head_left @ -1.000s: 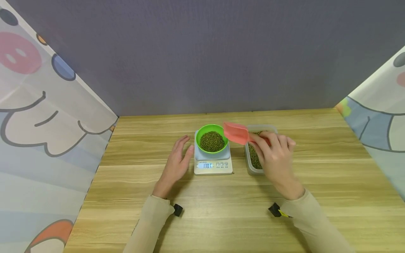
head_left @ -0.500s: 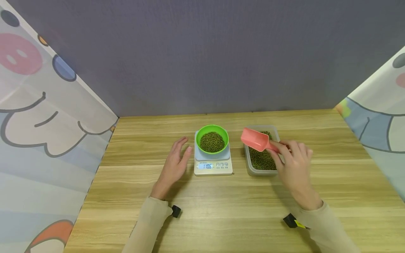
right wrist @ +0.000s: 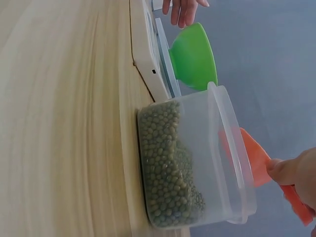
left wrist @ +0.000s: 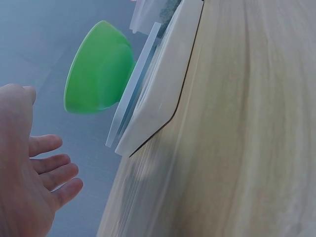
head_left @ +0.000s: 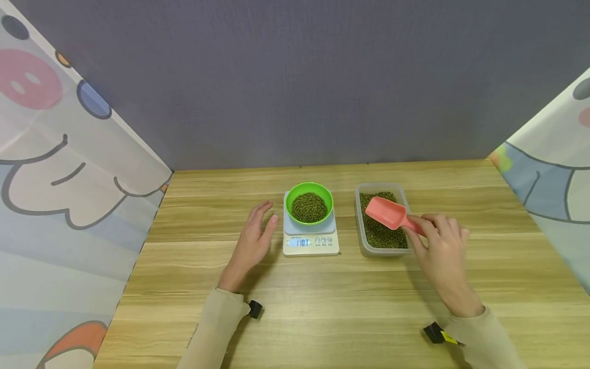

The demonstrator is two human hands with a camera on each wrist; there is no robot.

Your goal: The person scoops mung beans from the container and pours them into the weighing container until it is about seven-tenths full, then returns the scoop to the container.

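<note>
My right hand (head_left: pixel 440 256) pinches the handle of a pink scoop (head_left: pixel 386 212), whose bowl is over the clear plastic container (head_left: pixel 363 243). Inside the container lie green mung beans (head_left: pixel 384 237), filling it partway in the right wrist view. A bright green bowl (head_left: pixel 309 186) holding more beans stands on a white kitchen scale (head_left: pixel 311 249); its display reads about 110.7. Left of the scale, my left hand (head_left: pixel 252 241) hovers with fingers relaxed and spread, apart from the bowl (left wrist: pixel 98 69). In the right wrist view the scoop (right wrist: pixel 256 158) sits at the container's rim.
The wooden table (head_left: pixel 322 312) ends at a grey upright panel (head_left: pixel 322 87) behind the scale. Cartoon-printed cloth hangs at the left and right sides. A small dark speck lies beside the scale's right front corner.
My right hand has carried the scoop rightward and toward me, from beside the green bowl to over the container. The scale's display has settled near 110.7. My left hand has barely shifted.
</note>
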